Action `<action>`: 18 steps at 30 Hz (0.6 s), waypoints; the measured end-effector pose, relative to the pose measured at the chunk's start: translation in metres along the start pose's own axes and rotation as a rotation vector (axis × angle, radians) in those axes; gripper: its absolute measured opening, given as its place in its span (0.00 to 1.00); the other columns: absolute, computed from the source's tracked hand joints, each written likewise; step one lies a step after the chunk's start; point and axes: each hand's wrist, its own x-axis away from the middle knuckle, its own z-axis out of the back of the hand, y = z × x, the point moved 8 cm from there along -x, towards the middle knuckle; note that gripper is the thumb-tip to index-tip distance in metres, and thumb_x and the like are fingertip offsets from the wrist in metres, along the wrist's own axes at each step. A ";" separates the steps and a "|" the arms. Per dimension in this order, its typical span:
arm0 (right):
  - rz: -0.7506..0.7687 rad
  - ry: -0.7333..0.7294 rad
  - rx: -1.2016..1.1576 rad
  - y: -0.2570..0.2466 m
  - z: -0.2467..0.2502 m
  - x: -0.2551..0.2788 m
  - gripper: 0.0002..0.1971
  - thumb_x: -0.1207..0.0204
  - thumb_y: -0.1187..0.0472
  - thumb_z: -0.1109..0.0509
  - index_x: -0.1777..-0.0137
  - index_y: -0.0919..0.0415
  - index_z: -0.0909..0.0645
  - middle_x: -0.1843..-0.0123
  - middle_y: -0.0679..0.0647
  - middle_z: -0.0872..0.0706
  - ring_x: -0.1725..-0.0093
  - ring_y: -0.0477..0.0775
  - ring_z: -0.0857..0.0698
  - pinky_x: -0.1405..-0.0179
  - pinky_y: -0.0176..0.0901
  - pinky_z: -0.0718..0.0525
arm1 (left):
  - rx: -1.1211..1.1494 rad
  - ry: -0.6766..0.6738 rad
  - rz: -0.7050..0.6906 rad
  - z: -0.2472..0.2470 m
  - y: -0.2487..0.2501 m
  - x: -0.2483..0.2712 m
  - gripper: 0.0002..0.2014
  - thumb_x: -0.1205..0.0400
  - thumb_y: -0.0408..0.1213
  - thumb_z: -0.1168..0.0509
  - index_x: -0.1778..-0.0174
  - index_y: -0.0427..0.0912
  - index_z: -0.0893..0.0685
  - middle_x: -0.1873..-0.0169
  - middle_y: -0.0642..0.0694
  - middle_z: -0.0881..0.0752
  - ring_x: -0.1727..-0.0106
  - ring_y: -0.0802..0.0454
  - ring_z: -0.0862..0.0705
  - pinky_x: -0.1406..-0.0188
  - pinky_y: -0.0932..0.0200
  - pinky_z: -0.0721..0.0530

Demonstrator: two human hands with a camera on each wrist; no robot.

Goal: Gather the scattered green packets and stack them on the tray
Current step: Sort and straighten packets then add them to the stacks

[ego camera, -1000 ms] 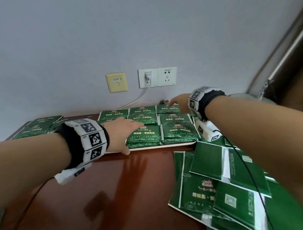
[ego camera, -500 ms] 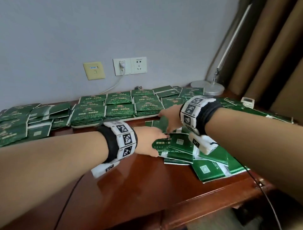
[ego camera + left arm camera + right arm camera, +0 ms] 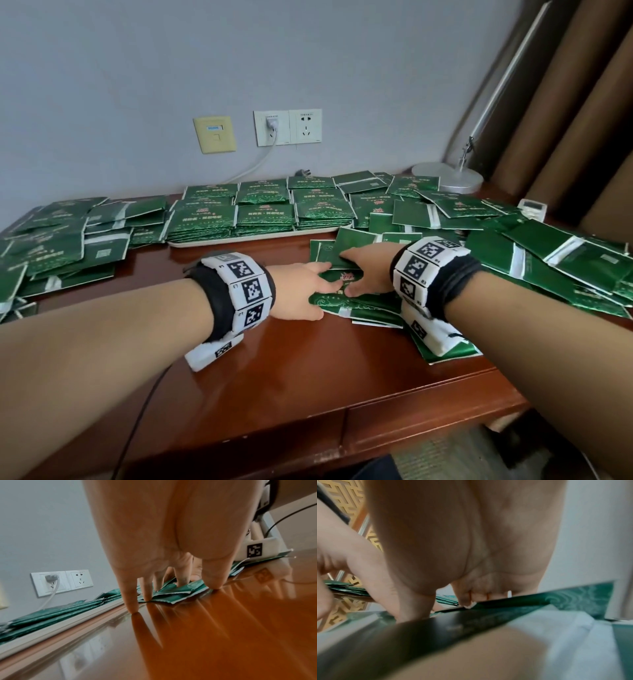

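Note:
Near the middle of the brown desk lies a small loose pile of green packets. My left hand sits at its left edge with straight fingers, tips pressing on packets and desk in the left wrist view. From the right, my right hand rests on top of the same pile, fingers and thumb touching a packet in the blurred right wrist view. Behind the hands, a white tray holds several neat stacks of green packets.
Loose green packets cover the desk at the left and the right. A lamp base and a white remote stand at the back right. Wall sockets with a plugged cable sit behind the tray. The desk's front edge is near.
Both hands have left the tray's stacks and come back to the loose pile near the middle of the desk. They now sit close together on it.

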 end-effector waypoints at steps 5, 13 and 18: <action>0.032 0.010 -0.005 -0.003 0.001 -0.003 0.40 0.22 0.41 0.34 0.16 0.53 0.47 0.20 0.51 0.32 0.25 0.55 0.28 0.31 0.45 0.28 | -0.066 -0.038 0.020 0.000 -0.001 -0.003 0.31 0.15 0.47 0.42 0.17 0.60 0.46 0.15 0.47 0.56 0.17 0.45 0.45 0.22 0.48 0.34; 0.031 0.011 0.011 -0.005 0.011 -0.005 0.27 0.17 0.58 0.39 0.19 0.44 0.39 0.27 0.49 0.23 0.34 0.54 0.21 0.40 0.43 0.21 | -0.072 -0.001 -0.019 0.006 -0.007 -0.002 0.29 0.16 0.49 0.40 0.18 0.61 0.39 0.16 0.48 0.56 0.23 0.44 0.33 0.30 0.49 0.25; 0.058 0.082 -0.027 -0.013 0.040 -0.009 0.23 0.22 0.70 0.40 0.31 0.49 0.21 0.36 0.51 0.16 0.39 0.55 0.19 0.42 0.42 0.21 | 0.003 0.185 0.103 0.034 -0.027 0.011 0.22 0.16 0.57 0.45 0.36 0.47 0.18 0.35 0.41 0.24 0.39 0.45 0.18 0.41 0.52 0.19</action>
